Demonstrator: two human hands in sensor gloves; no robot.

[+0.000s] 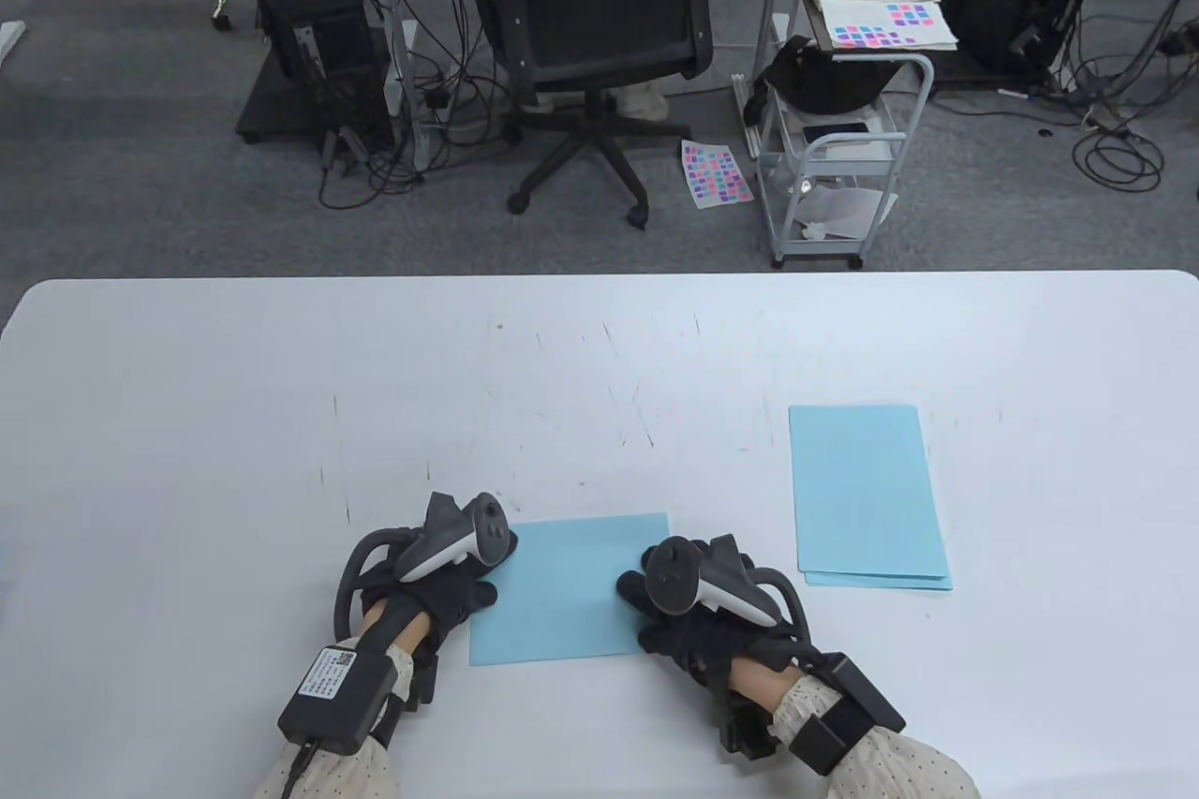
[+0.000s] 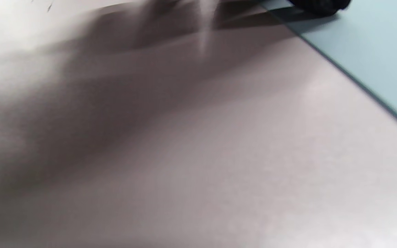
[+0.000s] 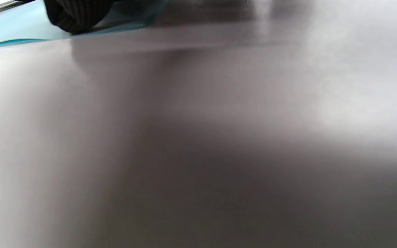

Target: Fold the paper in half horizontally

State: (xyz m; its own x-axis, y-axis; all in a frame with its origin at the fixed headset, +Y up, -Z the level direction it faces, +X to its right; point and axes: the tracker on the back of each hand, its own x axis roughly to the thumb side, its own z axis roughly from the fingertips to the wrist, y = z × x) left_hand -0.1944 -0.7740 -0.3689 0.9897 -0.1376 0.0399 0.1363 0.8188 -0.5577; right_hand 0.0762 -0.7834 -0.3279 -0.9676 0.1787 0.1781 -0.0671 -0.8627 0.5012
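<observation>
— Since the table view shows the blue paper [image 1: 571, 588] flat near the table's [image 1: 187, 415] front edge, how will it handle?
— Light, limp and likely to slide; best held at its side edges. The left hand [image 1: 440, 593] rests on its left edge, the right hand [image 1: 674, 612] on its right; finger curl cannot be told. A wrist label [image 1: 330, 675] is too small to read.
— The left wrist view?
— One dark fingertip [image 2: 317, 5] touches the sheet; no writing.
— The right wrist view?
— A fingertip [image 3: 78, 15] presses the paper's edge, which lifts slightly.

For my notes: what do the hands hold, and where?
Left hand and right hand rest on the blue paper at its side edges; gripping cannot be told.
</observation>
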